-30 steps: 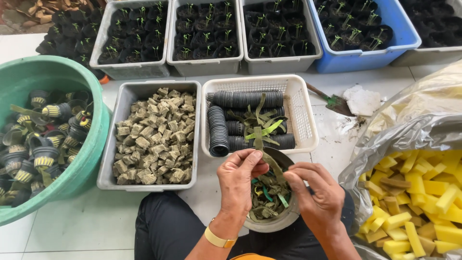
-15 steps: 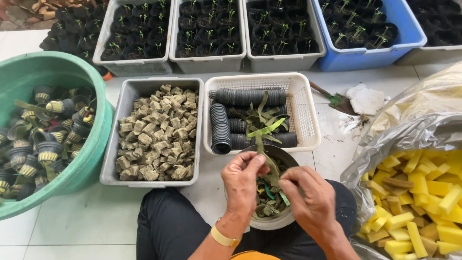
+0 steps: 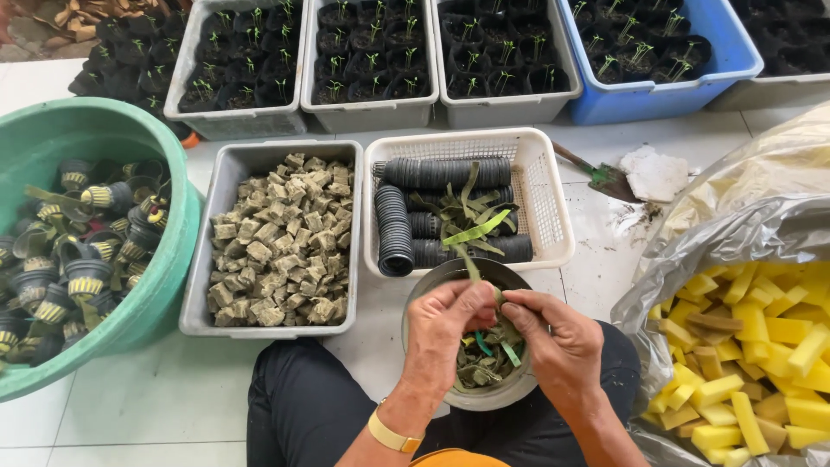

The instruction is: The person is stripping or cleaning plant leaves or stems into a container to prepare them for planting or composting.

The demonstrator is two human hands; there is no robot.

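Note:
My left hand (image 3: 445,324) and my right hand (image 3: 553,339) meet over a round white bowl (image 3: 493,399) of green leaf pieces held in my lap. Both hands pinch a small plant cutting (image 3: 471,264) whose narrow green leaf sticks up from between the fingers. A yellow band is on my left wrist. Just beyond the bowl stands a white mesh basket (image 3: 549,199) with stacked black net pots and loose green leaves.
A grey tub of brown cubes (image 3: 281,238) lies to the left, with a green basin of potted cuttings (image 3: 82,251) beyond it. A clear bag of yellow sponge strips (image 3: 748,346) is at right. Trays of black seedling pots (image 3: 372,52) and a small trowel (image 3: 601,175) lie farther off.
Both hands stay over the bowl and have shifted slightly left and up while working the cutting; the leaf now sticks up from the left hand's fingers.

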